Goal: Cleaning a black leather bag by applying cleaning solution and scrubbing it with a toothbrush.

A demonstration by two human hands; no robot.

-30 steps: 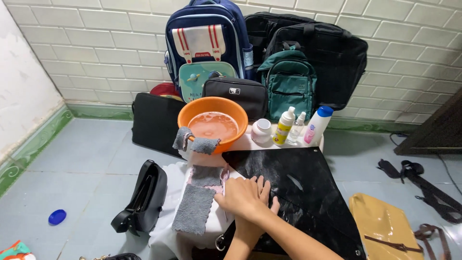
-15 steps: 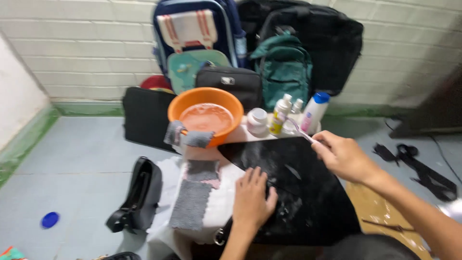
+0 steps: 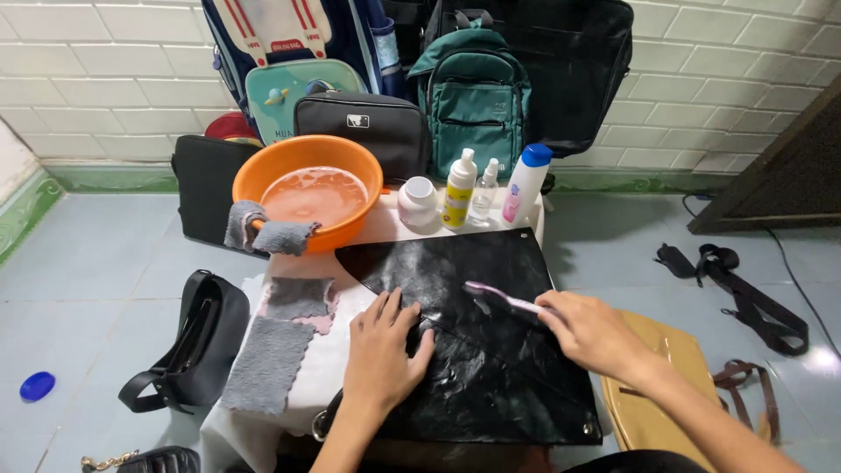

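While the left hand [image 3: 381, 350] presses flat, fingers apart, on the black bag [image 3: 491, 350] | right hand [image 3: 596, 333] clamps the toothbrush [image 3: 504, 300], bristles beside it on the bag.

- We are seeing a glossy black bag [image 3: 491, 350], wet and soapy, looking like smooth leather.
- We are noticing a plastic toothbrush [image 3: 501, 298].
- We are finding the orange basin [image 3: 302, 158] shiny plastic, the grey cloths [image 3: 267, 363] rough and matt.
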